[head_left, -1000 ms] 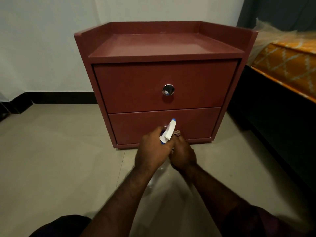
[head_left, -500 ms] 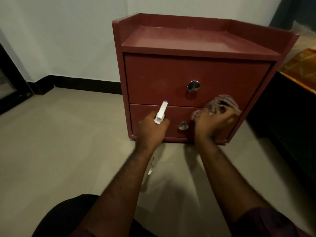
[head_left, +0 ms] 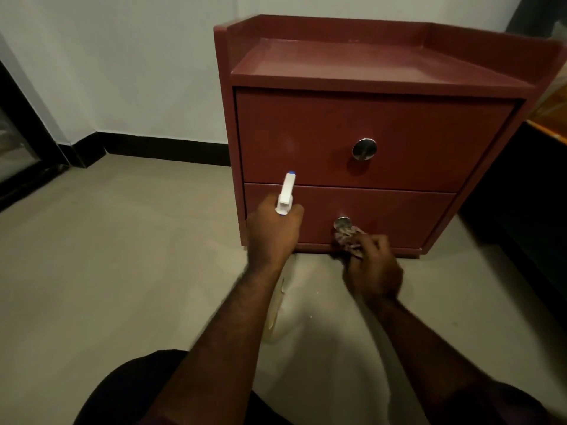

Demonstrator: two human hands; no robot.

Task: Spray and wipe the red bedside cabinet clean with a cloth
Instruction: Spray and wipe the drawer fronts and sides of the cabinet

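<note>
Gripping, left hand point(head_left: 271, 234): spray bottle point(head_left: 287, 194), nozzle up, before cabinet point(head_left: 368, 124) lower drawer.
Pinching, right hand point(head_left: 376, 271): cloth point(head_left: 348, 239), just beneath cabinet's lower knob point(head_left: 342, 223).

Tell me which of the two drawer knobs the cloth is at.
The lower drawer's knob: the cloth in the right hand is bunched just beneath it, while the upper knob sits well above.

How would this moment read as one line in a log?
left hand: grips spray bottle | right hand: holds cloth at lower drawer, just below knob | red cabinet: drawers shut
</note>
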